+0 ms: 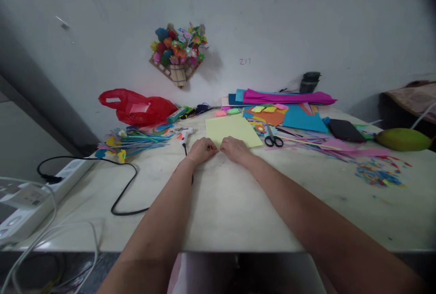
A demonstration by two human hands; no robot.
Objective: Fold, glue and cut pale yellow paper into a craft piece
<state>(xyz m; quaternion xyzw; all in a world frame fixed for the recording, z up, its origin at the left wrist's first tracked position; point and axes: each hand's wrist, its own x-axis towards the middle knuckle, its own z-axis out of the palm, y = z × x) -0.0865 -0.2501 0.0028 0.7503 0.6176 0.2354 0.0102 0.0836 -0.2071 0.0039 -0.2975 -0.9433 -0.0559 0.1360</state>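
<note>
A pale yellow sheet of paper (pixel 231 128) lies on the white table (pixel 238 212). At its near left corner my left hand (pixel 203 149) has its fingers closed together on the edge. Close beside it, my right hand (pixel 235 149) also has its fingers pressed together on the sheet's near edge. Just right of the sheet lie black-handled scissors (pixel 273 140). A white glue gun (pixel 185 134) with a black cord rests to the left of the sheet.
Paper flowers on stems (pixel 136 139) and a red bag (pixel 136 108) are at the left, near a power strip (pixel 68 183). Coloured sheets (pixel 303 118), a phone (pixel 345 130), a green-yellow object (pixel 403 139) and paper scraps (pixel 378 173) lie at the right.
</note>
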